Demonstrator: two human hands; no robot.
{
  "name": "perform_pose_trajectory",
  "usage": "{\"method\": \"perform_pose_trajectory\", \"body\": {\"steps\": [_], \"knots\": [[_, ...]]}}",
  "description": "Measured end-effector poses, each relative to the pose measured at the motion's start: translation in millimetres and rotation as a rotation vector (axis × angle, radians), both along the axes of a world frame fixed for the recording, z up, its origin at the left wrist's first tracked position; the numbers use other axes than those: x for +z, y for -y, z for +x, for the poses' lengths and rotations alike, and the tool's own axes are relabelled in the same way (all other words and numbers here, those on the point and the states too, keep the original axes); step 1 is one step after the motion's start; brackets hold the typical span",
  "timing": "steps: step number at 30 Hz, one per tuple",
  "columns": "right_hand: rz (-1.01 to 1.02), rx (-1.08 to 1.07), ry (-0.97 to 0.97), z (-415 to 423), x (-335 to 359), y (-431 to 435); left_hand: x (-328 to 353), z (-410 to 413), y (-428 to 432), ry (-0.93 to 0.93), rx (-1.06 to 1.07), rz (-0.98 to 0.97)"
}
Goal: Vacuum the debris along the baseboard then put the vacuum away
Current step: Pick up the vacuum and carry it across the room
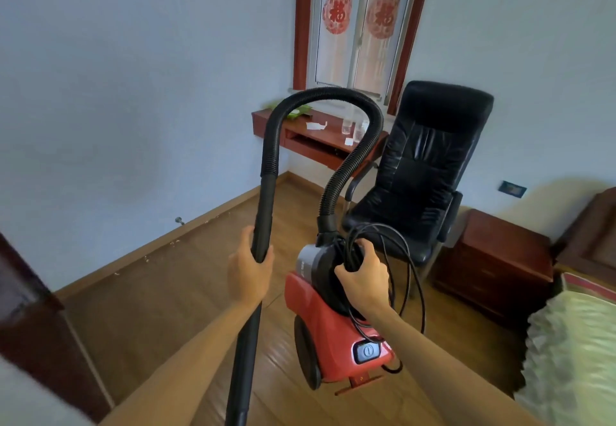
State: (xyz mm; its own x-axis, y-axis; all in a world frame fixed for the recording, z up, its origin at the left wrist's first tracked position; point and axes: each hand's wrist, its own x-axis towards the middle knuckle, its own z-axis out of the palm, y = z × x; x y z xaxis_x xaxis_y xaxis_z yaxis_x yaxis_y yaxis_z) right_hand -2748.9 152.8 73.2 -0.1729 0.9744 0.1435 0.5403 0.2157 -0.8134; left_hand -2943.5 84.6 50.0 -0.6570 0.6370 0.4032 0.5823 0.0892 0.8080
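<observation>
A red canister vacuum hangs above the wooden floor, carried by its black top handle. My right hand grips that handle together with loops of the black power cord. My left hand grips the black rigid wand, which runs down out of the frame. The ribbed black hose arches from the wand over to the vacuum's front. Small pale bits of debris lie along the wooden baseboard at the left wall.
A black leather chair stands right behind the vacuum. A red wall-mounted desk sits under the window. To the right are a dark wooden nightstand and a bed edge. A dark door frame is at the left.
</observation>
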Motion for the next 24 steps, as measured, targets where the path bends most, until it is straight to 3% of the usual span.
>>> {"method": "perform_pose_trajectory", "body": {"steps": [15, 24], "knots": [[-0.021, -0.018, 0.021, -46.6, -7.2, -208.0, -20.4, -50.4, -199.9, 0.070, -0.011, -0.051], [-0.086, 0.109, 0.090, -90.9, -44.1, -337.6, -52.9, -62.6, -304.4, 0.117, 0.168, -0.086]]}}
